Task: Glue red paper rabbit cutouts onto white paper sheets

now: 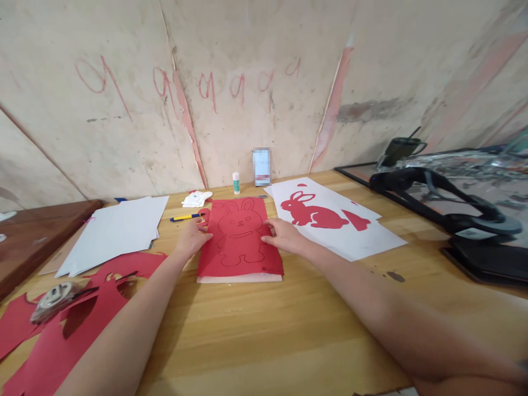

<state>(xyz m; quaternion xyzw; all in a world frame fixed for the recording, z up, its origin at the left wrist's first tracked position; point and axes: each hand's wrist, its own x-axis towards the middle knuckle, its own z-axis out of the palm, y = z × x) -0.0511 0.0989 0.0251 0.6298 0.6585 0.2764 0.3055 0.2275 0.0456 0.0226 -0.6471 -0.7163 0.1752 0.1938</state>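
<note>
Red scrawls (213, 91) on your wall (264, 33) read like 9s or q's. Your left hand (193, 237) and right hand (284, 235) reach forward, each grip pinching a side of the red bunny sheet (241, 242).

Red 9-like marks (214, 93) on wall (264, 33)

I see a red sheet (241, 254) bearing a dark-outlined bunny (241, 222); left of it, a yellow-and-blue pen (187, 218); right of it, a red rabbit cutout (319, 214) on white paper (357, 245).

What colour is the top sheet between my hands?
The top sheet is red, best seen in the head view.
</note>
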